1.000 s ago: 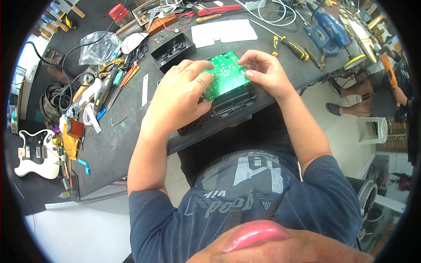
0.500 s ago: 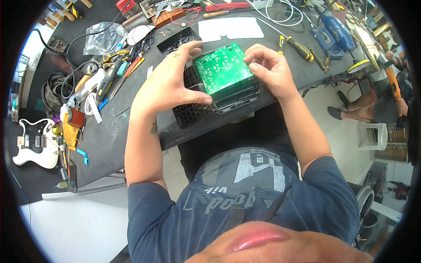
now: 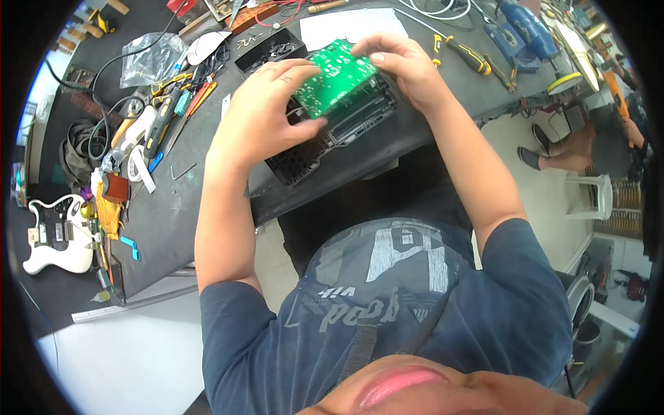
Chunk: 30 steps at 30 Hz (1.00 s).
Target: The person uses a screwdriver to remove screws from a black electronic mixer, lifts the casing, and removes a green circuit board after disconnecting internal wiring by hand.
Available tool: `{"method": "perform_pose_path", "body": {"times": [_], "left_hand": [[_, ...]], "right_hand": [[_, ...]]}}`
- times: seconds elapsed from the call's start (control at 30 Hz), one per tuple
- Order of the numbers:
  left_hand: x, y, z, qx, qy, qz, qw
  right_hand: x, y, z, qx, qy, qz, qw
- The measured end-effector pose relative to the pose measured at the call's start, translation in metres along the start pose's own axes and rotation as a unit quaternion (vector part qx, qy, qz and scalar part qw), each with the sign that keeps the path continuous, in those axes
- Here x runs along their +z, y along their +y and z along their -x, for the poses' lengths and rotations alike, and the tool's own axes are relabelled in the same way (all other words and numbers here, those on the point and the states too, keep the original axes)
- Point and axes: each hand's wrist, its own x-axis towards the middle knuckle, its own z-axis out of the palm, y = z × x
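A green circuit board (image 3: 340,84), its solder side up, sits tilted above a black plastic housing (image 3: 363,119). My left hand (image 3: 266,114) curls round the board's left edge, fingers on the far corner and thumb near the closest one. At the far right corner, my right hand (image 3: 404,69) pinches the board between thumb and fingers. The housing's honeycomb grille (image 3: 294,164) shows below my left hand. What lies under the board is mostly hidden.
Behind the hands stand a black parts tray (image 3: 294,43) and a white sheet (image 3: 353,26). Screwdrivers (image 3: 469,57) and a blue bench machine (image 3: 529,31) lie right; knives, tape and a white guitar body (image 3: 61,242) left. Someone's legs (image 3: 564,159) show at right.
The board has shifted a little away and left, and turned anticlockwise with the housing. My left fingers now overlap its left edge. The whole view has also moved slightly.
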Motion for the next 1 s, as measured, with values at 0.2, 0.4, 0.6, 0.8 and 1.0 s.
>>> {"method": "perform_pose_path", "body": {"times": [0.2, 0.4, 0.6, 0.8, 1.0], "left_hand": [[0.002, -0.002, 0.0, 0.036, 0.063, -0.077, 0.994], [0.007, -0.014, 0.0, 0.058, 0.138, -0.1, 0.984], [0.018, -0.035, -0.007, 0.06, 0.215, -0.093, 0.97], [0.026, -0.034, -0.004, 0.005, 0.179, -0.093, 0.979], [0.031, -0.03, -0.005, -0.033, 0.168, -0.053, 0.984]], "right_hand": [[-0.003, -0.005, -0.027, 0.02, -0.029, -0.05, 0.998], [-0.002, 0.011, -0.052, 0.061, -0.035, -0.07, 0.995], [-0.004, 0.027, -0.076, -0.1, 0.052, -0.013, 0.994], [0.002, 0.028, -0.067, 0.034, 0.06, -0.112, 0.991], [-0.009, 0.044, -0.069, 0.053, 0.028, -0.122, 0.991]]}}
